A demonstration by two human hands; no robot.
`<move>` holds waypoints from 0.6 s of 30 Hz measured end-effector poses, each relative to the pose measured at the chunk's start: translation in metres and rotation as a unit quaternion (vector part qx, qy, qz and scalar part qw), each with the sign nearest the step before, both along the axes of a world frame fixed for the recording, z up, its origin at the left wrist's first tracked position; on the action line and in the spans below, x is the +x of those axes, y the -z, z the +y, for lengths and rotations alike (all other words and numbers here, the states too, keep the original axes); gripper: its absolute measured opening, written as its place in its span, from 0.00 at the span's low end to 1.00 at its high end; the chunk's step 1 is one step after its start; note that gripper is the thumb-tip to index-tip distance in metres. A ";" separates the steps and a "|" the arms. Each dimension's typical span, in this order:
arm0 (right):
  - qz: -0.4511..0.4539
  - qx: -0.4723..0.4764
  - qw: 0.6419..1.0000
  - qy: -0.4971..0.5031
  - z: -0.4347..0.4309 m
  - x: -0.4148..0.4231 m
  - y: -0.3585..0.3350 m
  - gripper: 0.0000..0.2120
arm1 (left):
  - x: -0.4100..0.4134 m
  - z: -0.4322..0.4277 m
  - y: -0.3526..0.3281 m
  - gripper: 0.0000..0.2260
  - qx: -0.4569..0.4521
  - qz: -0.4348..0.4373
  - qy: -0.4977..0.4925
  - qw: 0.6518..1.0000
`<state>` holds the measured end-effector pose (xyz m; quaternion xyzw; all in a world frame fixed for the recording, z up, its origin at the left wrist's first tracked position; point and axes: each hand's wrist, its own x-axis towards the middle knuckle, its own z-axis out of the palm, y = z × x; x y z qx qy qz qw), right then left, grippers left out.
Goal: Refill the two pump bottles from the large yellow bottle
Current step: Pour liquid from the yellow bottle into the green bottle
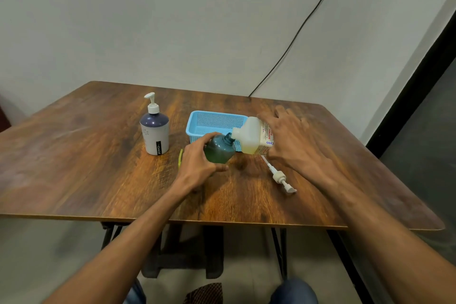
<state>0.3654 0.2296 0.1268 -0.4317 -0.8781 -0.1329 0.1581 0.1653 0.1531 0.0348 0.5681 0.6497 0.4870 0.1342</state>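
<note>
**Yellow bottle tipped over the open green pump bottle**

Nearest the viewer, two knees in blue cloth are seen below the worktop edge, with both bare forearms reaching forward over the wood. A detached pump head with its dip tube lies flat on the worktop, under and just beside the right forearm.

The green pump bottle is enclosed from its left side by the grip of the left hand: thumb in front, fingers curled over the shoulder, pressed against the body. The bottle is tilted slightly, its uncapped dark neck turned up and to the right. A thin yellow-green item lies on the worktop just left of that hand; what it is cannot be told.

The large yellow bottle is held nearly horizontal by the right hand, whose grip is wrapped over the labelled end with fingers spread across the top. Its white mouth is met with the neck of the green bottle; pale yellow liquid is seen pooled along its lower side.

Just behind both bottles a light blue perforated basket is set. Further left, well apart, a second pump bottle, white with a dark purple top and its pump fitted, stands upright.

Beyond, a plain pale wall is crossed by a black cable dropping behind the worktop, and a dark frame runs down the right
</note>
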 end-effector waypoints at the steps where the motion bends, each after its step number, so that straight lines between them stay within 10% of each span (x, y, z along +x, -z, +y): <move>1: 0.000 0.003 1.000 -0.001 0.001 0.000 -0.001 0.36 | 0.000 0.000 0.000 0.38 0.001 -0.001 0.001 1.000; 18: 0.007 0.012 1.000 -0.003 -0.005 0.006 -0.004 0.37 | 0.003 0.000 -0.003 0.39 0.002 0.001 0.003 1.000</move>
